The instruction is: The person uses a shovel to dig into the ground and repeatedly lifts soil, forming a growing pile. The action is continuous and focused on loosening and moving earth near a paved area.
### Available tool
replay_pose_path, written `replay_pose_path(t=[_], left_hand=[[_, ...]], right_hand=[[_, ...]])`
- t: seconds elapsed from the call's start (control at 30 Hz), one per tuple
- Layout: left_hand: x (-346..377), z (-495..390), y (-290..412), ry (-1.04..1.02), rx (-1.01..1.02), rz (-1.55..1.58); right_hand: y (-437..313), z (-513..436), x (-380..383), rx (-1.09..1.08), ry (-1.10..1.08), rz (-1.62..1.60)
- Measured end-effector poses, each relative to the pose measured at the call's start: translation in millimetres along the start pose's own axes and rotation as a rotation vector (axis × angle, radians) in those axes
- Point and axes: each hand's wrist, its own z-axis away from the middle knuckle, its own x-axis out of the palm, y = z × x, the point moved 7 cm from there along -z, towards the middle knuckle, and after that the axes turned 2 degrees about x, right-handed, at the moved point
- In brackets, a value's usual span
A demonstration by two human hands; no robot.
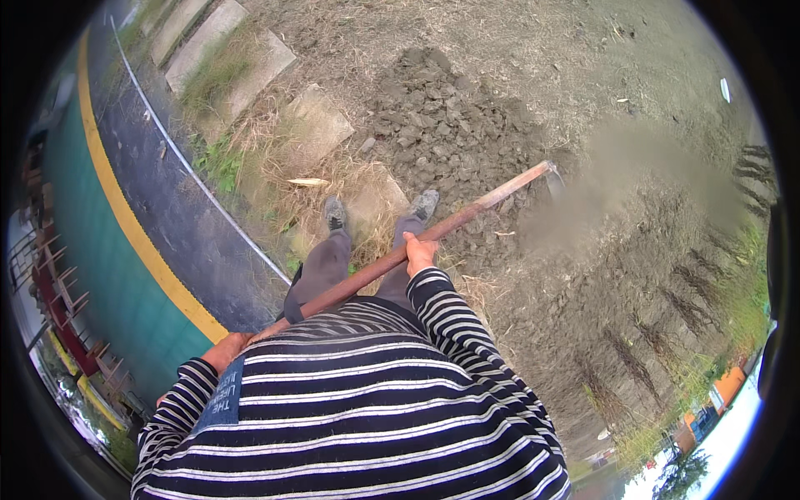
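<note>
A long wooden-handled hoe slants across my body, its worn reddish handle [375,269] rising from lower left to upper right. My right hand [420,252] grips the handle near its middle, in front of my legs. My left hand [228,351] is closed around the lower end, beside my waist. At the far end the metal blade [555,181] points down, just over the soil; its shape is partly blurred. Broken clods of dark soil [437,119] form a heap ahead of my feet. My shoes [425,203] stand on dry grass and a stone slab [378,203].
Concrete slabs [262,72] and weeds run along the left, beside a white edge line [187,164], dark pavement [169,181] and a yellow strip [125,212]. A corn husk [309,182] lies near my left foot. Rows of dried plants [631,362] stand at the right.
</note>
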Motion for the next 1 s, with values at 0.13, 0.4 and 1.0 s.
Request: replay_pose_path(t=[0.13,0.4,1.0], left_hand=[[-0.5,-18.0,13.8,0.197,0.047,-0.583],[-23.8,-66.5,63.4,0.243,0.311,-0.400],[-9.0,34.9,1.9,0.239,-0.009,-0.326]], right_hand=[[23.9,-32.5,5.9,0.431,-0.222,-0.556],[-90.9,21.5,-86.9,0.057,-0.354,-0.965],[47.8,16.4,28.3,0.503,-0.426,-0.561]])
